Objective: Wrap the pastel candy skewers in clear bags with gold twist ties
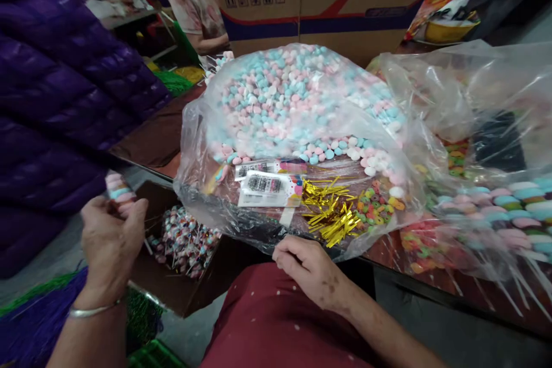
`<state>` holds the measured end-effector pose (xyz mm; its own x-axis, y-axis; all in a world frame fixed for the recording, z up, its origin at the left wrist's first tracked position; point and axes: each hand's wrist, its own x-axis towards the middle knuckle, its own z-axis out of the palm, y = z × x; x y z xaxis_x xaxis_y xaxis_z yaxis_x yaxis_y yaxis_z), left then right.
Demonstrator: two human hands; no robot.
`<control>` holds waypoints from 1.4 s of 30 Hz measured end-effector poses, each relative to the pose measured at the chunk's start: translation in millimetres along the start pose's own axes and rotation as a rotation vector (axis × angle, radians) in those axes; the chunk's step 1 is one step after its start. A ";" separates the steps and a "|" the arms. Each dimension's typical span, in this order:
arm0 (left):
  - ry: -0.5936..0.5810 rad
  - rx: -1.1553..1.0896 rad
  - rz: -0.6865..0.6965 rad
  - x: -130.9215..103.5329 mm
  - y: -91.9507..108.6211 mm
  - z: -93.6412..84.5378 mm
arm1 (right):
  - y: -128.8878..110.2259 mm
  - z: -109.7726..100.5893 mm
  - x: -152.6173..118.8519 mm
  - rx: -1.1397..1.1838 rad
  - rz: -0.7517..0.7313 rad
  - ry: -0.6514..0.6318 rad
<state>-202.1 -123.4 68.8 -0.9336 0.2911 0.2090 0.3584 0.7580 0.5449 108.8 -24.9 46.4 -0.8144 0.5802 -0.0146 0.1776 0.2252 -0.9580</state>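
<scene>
One pink-and-blue candy stack (119,188) my left hand (111,238) grips could crack if squeezed; my right hand (314,271) curls, contents hidden.

Clear plastic bag (193,141), glossy and crinkled; candy pieces (267,98) matt, smooth; twist ties (340,225) shiny metallic foil. Table (390,252) smooth, glossy, wood-looking; big box (259,20) matt printed cardboard. Purple sheeting (64,75) glossy, puckered; bangle (95,311) polished metal; red garment (271,322) matt cloth.

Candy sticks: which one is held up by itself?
The pink-and-blue one pinched in the left hand; those in the box and on the table lie massed together.
</scene>
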 end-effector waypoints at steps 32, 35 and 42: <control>-0.112 -0.094 1.387 -89.6 115.6 91.3 | 8.1 -14.6 -5.3 0.044 0.046 0.556; -0.027 -0.193 1.467 -107.6 119.5 75.0 | 12.1 -24.9 1.9 0.044 0.049 0.755; -0.207 -0.399 1.426 -131.8 124.8 66.8 | 13.6 -44.7 -7.8 -0.236 -0.037 0.620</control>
<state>-34.4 -28.2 55.1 0.2215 0.7312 0.6452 0.8894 -0.4228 0.1739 142.2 8.7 46.3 -0.3659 0.8960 0.2518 0.3294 0.3777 -0.8654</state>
